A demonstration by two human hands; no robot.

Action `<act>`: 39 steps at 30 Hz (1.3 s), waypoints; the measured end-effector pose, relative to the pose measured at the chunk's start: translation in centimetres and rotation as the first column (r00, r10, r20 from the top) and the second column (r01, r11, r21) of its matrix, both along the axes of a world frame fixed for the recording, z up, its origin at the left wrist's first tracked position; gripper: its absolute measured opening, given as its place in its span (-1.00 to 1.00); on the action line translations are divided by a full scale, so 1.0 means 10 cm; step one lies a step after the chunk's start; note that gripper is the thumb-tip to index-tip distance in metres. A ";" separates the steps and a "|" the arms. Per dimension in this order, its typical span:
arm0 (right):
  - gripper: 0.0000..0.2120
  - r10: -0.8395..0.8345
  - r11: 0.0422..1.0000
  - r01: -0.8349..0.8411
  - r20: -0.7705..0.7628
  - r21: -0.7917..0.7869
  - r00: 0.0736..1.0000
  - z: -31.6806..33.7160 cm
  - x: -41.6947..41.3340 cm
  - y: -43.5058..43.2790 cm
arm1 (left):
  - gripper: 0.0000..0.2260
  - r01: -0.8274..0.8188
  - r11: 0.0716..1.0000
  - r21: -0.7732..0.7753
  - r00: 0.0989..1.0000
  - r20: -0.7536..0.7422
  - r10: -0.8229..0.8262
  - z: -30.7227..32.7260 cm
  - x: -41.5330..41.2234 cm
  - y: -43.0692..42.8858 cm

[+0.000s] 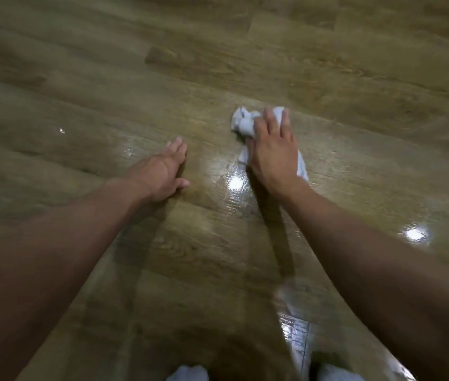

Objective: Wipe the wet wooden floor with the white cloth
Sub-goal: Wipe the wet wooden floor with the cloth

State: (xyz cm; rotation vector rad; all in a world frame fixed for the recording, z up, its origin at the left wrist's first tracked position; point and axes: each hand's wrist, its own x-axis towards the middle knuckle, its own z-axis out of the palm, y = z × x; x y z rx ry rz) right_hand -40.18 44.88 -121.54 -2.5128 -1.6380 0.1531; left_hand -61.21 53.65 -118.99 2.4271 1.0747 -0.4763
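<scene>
The right hand [273, 152] pressed flat, fingers spread, on the crumpled white cloth [242, 123], hiding its middle, on the wet wooden floor [355, 78]. The left hand [163, 171] rested straight-fingered to its left. Blurred white-clad feet [187, 374] were cut off nearest.

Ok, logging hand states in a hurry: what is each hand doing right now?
Left hand: open, resting on the wet wooden floor.
Right hand: open, straight fingers pressing the crumpled white cloth.

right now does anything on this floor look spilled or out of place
Yes: a wet, glossy film lies on the brown wooden plank floor near the right hand, which presses a crumpled white cloth down. Nothing else stands out.
</scene>
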 end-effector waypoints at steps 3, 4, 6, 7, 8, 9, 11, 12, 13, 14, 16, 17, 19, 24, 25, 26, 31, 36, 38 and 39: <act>-0.48 -0.003 1.000 0.003 0.012 -0.008 1.000 -0.03 -0.26 0.16 | -0.27 0.008 1.000 0.004 1.000 0.016 -0.008 -0.02 -0.02 0.00; -0.45 0.070 0.998 -0.070 0.017 -0.008 0.997 -0.05 -0.45 0.08 | -0.27 0.009 1.000 0.005 1.000 0.022 -0.009 -0.02 -0.03 0.01; -0.38 0.244 0.970 -0.243 -0.006 0.019 0.970 -0.04 -0.83 -0.24 | -0.30 0.010 1.000 -0.009 0.999 0.050 -0.009 -0.03 -0.06 0.02; -0.36 0.333 0.943 -0.332 -0.028 0.039 0.943 -0.03 -0.97 -0.42 | -0.33 0.010 1.000 -0.014 0.998 0.066 -0.009 -0.04 -0.06 0.03; -0.37 0.423 0.905 -0.421 -0.042 0.054 0.905 -0.02 -1.05 -0.58 | -0.35 0.010 1.000 -0.013 0.997 0.078 -0.009 -0.04 -0.07 0.04; -0.40 0.501 0.865 -0.498 -0.041 0.066 0.865 -0.03 -1.04 -0.68 | -0.36 0.010 1.000 -0.010 0.996 0.087 -0.009 -0.05 -0.07 0.05; -0.49 0.574 0.817 -0.569 -0.026 0.096 0.819 -0.05 -0.82 -0.65 | -0.35 0.009 1.000 -0.003 0.996 0.094 -0.009 -0.07 -0.06 0.07; -0.54 0.556 0.827 -0.554 0.000 0.093 0.831 -0.06 -0.71 -0.54 | -0.33 0.001 1.000 -0.003 0.995 0.098 -0.001 -0.09 -0.06 0.08; -0.58 0.515 0.853 -0.517 0.039 0.080 0.856 -0.06 -0.63 -0.37 | -0.30 -0.017 1.000 -0.009 0.994 0.107 0.018 -0.10 -0.07 0.09; -0.57 0.461 0.884 -0.464 0.065 0.059 0.885 -0.06 -0.58 -0.17 | -0.27 -0.033 0.999 -0.017 0.992 0.122 0.035 -0.11 -0.08 0.09; -0.55 0.343 0.938 -0.345 0.045 0.032 0.938 -0.05 -0.59 0.22 | -0.24 -0.034 0.999 -0.014 0.984 0.172 0.036 -0.11 -0.09 0.09; -0.55 0.296 0.954 -0.297 0.038 0.029 0.955 -0.05 -0.65 0.38 | -0.23 -0.039 0.999 0.003 0.978 0.205 0.037 -0.10 -0.11 0.08; -0.54 0.260 0.965 -0.262 0.048 0.026 0.964 -0.05 -0.81 0.52 | -0.24 -0.092 0.995 0.032 0.965 0.251 0.081 -0.08 -0.18 0.08; -0.50 0.503 0.863 -0.503 0.014 0.046 0.864 0.02 -1.30 -0.20 | -0.51 -0.274 0.944 0.183 0.949 0.209 0.235 -0.10 -0.70 -0.03; -0.54 0.592 0.804 -0.592 0.017 0.052 0.806 0.03 -1.39 -0.40 | -0.54 -0.268 0.942 0.202 0.951 0.213 0.225 -0.11 -0.84 -0.07; -0.56 0.666 0.744 -0.666 0.024 0.048 0.746 0.03 -1.45 -0.57 | -0.50 -0.249 0.947 0.202 0.955 0.215 0.205 -0.12 -0.94 -0.12; -0.59 0.717 0.693 -0.720 0.075 0.021 0.693 0.03 -1.17 -0.23 | -0.34 -0.187 0.962 0.201 0.982 0.033 0.184 -0.02 -0.92 -0.19; -0.53 0.322 0.945 -0.318 0.036 -0.078 0.946 0.07 -1.21 0.52 | -0.37 -0.090 0.968 0.232 0.989 -0.097 0.115 0.11 -0.90 -0.18; -0.52 0.359 0.931 -0.356 0.028 -0.077 0.933 0.06 -1.39 0.36 | -0.42 -0.073 0.970 0.234 0.989 -0.106 0.100 0.15 -0.91 -0.15; -0.51 0.414 0.909 -0.412 0.018 -0.068 0.910 0.05 -1.48 0.17 | -0.47 -0.063 0.969 0.237 0.990 -0.109 0.091 0.17 -0.90 -0.14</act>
